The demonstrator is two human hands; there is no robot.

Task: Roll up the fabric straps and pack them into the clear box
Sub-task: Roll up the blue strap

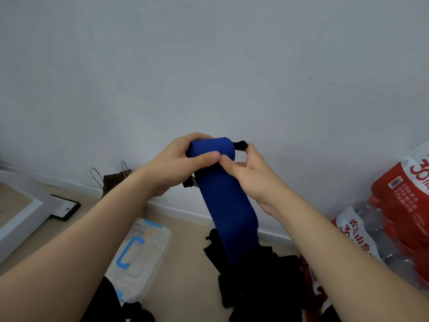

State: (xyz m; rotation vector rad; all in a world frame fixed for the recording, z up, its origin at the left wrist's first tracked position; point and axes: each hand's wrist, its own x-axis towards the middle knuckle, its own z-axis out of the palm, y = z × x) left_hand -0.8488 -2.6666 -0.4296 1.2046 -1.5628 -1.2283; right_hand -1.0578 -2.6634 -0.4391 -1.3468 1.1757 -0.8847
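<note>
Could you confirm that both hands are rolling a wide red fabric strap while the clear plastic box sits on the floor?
Not quite: in the head view the wide fabric strap is blue, not red. The left hand and right hand are rolling it, and the clear plastic box sits on the floor.

I get one wide-angle view from the person's head, facing forward and down along both forearms. It sits close: the left hand (176, 163) and right hand (253, 180) meet mid-frame on a wide blue fabric strap (222, 201). Far beyond stands a plain pale grey wall (209, 54); the tan floor (185, 263) fills the near lower edge.
</note>
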